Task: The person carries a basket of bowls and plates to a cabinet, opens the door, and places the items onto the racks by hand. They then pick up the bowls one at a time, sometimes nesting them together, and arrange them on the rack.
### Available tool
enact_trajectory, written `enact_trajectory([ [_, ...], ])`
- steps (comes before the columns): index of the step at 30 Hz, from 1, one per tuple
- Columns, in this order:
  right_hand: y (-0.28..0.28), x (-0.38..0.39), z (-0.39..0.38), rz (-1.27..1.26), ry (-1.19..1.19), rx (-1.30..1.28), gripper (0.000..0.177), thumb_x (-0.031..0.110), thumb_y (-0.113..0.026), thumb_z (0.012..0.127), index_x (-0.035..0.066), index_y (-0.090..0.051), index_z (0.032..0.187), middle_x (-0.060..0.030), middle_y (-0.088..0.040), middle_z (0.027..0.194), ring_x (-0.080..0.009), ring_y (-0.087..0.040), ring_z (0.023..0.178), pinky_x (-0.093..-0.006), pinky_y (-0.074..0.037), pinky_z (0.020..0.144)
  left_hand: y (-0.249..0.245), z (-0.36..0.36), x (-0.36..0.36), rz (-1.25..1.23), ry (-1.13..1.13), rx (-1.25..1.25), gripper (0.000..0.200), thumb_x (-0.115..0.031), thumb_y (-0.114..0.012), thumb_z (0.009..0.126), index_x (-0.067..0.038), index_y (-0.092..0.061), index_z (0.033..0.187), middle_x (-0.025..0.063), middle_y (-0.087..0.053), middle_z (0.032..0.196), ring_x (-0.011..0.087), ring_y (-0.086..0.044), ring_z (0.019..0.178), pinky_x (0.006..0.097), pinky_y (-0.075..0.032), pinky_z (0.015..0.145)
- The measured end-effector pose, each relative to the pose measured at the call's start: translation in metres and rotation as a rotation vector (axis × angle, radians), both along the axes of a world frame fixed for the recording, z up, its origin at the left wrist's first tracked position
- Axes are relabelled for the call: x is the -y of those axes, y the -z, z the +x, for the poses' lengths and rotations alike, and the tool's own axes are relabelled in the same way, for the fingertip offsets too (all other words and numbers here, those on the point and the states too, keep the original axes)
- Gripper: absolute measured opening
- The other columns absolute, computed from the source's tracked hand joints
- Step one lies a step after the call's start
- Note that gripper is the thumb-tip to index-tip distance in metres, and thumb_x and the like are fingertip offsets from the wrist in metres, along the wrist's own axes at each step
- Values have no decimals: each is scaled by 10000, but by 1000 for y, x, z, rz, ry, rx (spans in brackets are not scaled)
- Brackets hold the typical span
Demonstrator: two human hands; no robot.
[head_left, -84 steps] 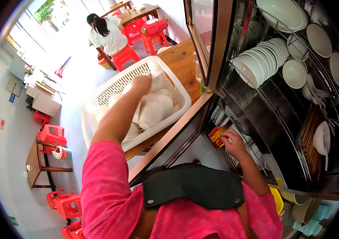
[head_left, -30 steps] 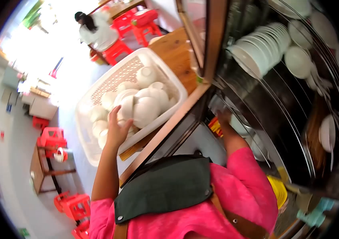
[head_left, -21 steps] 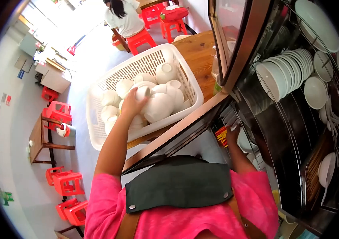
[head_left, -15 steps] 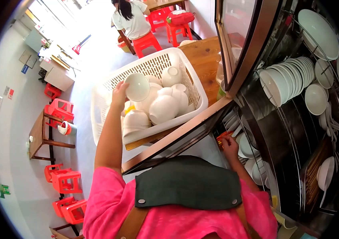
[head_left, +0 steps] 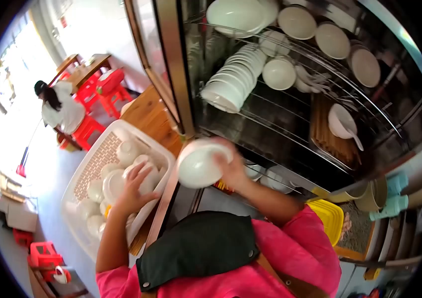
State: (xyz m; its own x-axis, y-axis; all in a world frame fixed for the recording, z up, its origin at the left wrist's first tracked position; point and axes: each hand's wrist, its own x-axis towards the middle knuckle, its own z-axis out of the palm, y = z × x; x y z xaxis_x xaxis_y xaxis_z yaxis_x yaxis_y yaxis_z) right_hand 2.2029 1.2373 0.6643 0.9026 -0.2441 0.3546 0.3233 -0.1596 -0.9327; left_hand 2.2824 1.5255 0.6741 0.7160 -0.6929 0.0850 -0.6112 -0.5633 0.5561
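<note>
Right hand (head_left: 234,168) grips a white bowl (head_left: 197,166), mouth tipped toward one o'clock; left hand (head_left: 132,191) spreads over basketed bowls (head_left: 113,183).

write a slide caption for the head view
Right hand holds a white bowl before the dish cabinet; left hand rests on bowls in the white basket.

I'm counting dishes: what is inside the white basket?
White bowls lie piled in the basket, the left hand resting on them. Whatever lies under the pile and the hand is hidden.
</note>
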Motion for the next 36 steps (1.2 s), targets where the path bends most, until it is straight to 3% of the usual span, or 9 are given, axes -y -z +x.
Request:
enact_trajectory([
  [3, -79, 78, 0, -442, 528, 76, 483, -55, -500, 739, 27, -398, 1204, -171, -473, 1178, -292, -481, 1081, -345, -373, 924, 23, 4, -41, 275, -104, -29, 807, -214, -741, 582, -136, -361, 1291, 158, -249, 1375, 360, -202, 1275, 435, -261, 1019],
  [7, -129, 176, 47, -1047, 882, -170, 390, 73, -475, 796, 112, -439, 1182, -182, -436, 1205, -363, -501, 1026, -419, -427, 854, 40, 11, -52, 372, -51, -50, 931, -157, -772, 480, -138, -331, 1300, 166, -217, 1384, 369, -190, 1276, 411, -262, 1031],
  [9, -133, 205, 84, -1097, 964, -617, 355, 169, -447, 841, 163, -442, 1197, -185, -440, 1178, -345, -513, 1015, -413, -433, 850, 39, 12, -48, 372, -61, -26, 970, -143, -790, 438, -137, -337, 1297, 166, -208, 1387, 369, -187, 1277, 404, -263, 1033],
  [15, -47, 320, 147, -1233, 875, -590, 442, 275, -445, 873, 227, -346, 1301, -231, -395, 1194, -374, -490, 995, -415, -440, 834, 21, 18, -49, 371, -76, -112, 1006, -133, -813, 384, -152, -357, 1281, 158, -248, 1361, 369, -223, 1253, 416, -279, 1021],
  [19, -86, 258, 120, -917, 890, -710, 492, 315, -469, 860, 205, -323, 1316, -229, -332, 1270, -356, -468, 1086, -414, -421, 881, 9, 22, -44, 355, -80, -119, 930, -167, -811, 394, -135, -404, 1229, 164, -357, 1245, 352, -332, 1159, 415, -315, 985],
  [24, -97, 229, 104, -1184, 1178, -132, 574, 344, -588, 783, 28, -406, 1226, -238, -448, 1166, -341, -501, 1028, -418, -421, 854, 28, 32, -62, 156, -148, -288, 872, -193, -808, 406, -72, -416, 1176, 159, -408, 1186, 318, -387, 1118, 393, -338, 959],
  [26, -119, 159, 58, -962, 864, -9, 422, 312, -588, 781, 19, -513, 1076, -211, -556, 1036, -335, -559, 905, -405, -451, 767, 33, 33, -67, 176, -132, -280, 869, -188, -809, 413, -44, -403, 1168, 151, -445, 1137, 296, -429, 1087, 371, -358, 941],
  [29, -77, 57, 14, -562, 280, 120, 230, 226, -613, 784, 67, -556, 940, -56, -560, 665, -109, -543, 613, -255, -445, 563, 17, 24, -69, 55, -254, -407, 858, -185, -810, 415, -40, -412, 1161, 146, -473, 1100, 285, -460, 1053, 361, -386, 909],
  [36, 13, -85, 57, 78, -634, -775, 450, 319, -527, 839, 40, -431, 1179, -88, -562, 870, -150, -590, 645, -248, -459, 456, 28, 61, -88, -230, -229, -684, 790, -129, -735, 452, -3, -426, 1168, 117, -523, 1046, 240, -488, 1000, 345, -387, 896],
])
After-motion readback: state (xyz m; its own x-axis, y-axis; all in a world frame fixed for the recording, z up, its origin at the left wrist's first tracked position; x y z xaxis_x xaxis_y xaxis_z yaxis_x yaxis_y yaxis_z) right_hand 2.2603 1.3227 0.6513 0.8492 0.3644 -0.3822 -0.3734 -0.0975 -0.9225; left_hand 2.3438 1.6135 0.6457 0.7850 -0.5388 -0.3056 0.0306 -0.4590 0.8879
